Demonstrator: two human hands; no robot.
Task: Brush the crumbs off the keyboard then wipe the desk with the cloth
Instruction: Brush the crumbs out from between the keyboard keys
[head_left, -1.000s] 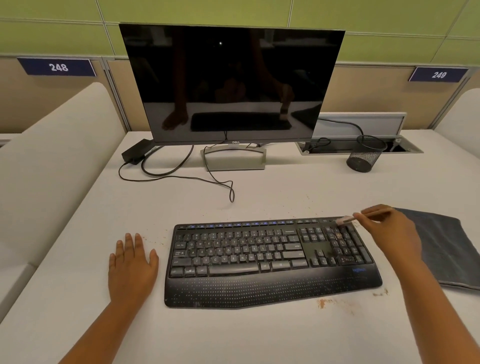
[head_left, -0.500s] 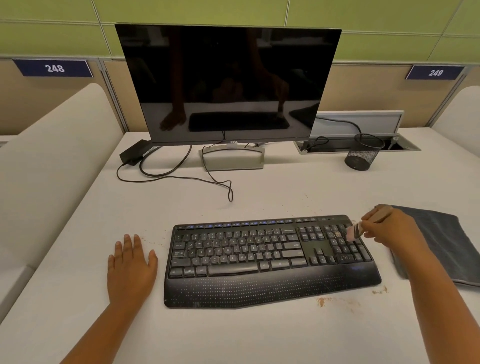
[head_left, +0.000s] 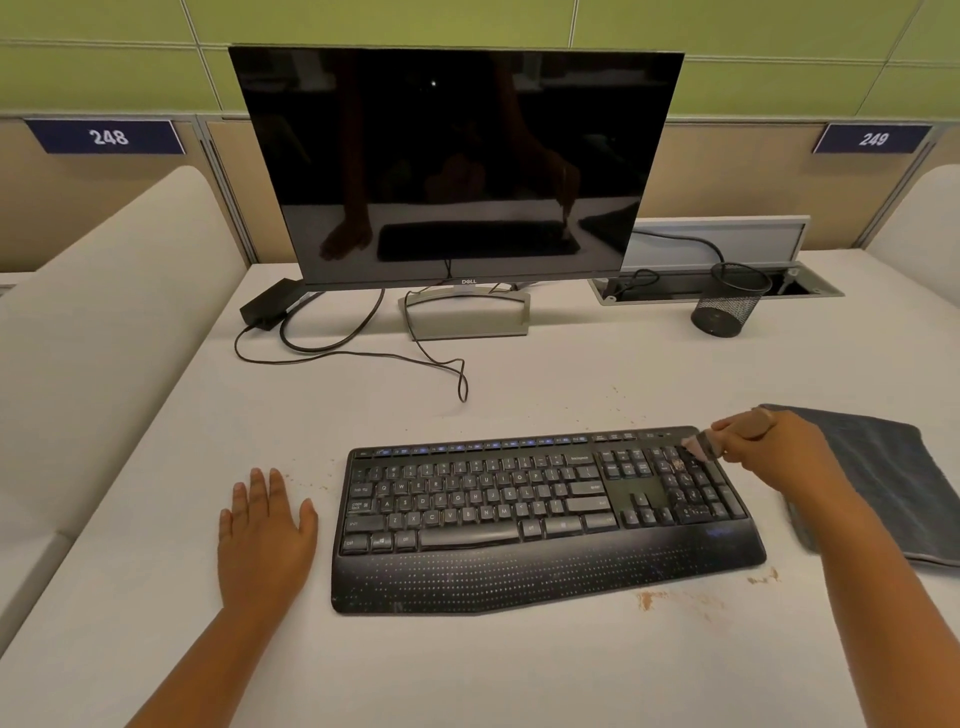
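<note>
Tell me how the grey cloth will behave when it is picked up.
The cloth will probably go floppy and drape: it lies flat, folded, with soft rounded edges. It looks light for its size. Its matte weave suggests an easy, non-slip grip. It cannot roll or break.

Both my forearms are bare all the way to the near edge of the view, with no sleeve reaching into sight. My left hand (head_left: 262, 525) has no ring, watch or band on it, and its nails are short and unpainted. My right hand (head_left: 769, 452) is just as plain: nothing on the wrist, nothing on the fingers that I can see, though some of them are turned away from me. No gloves on either.
</note>
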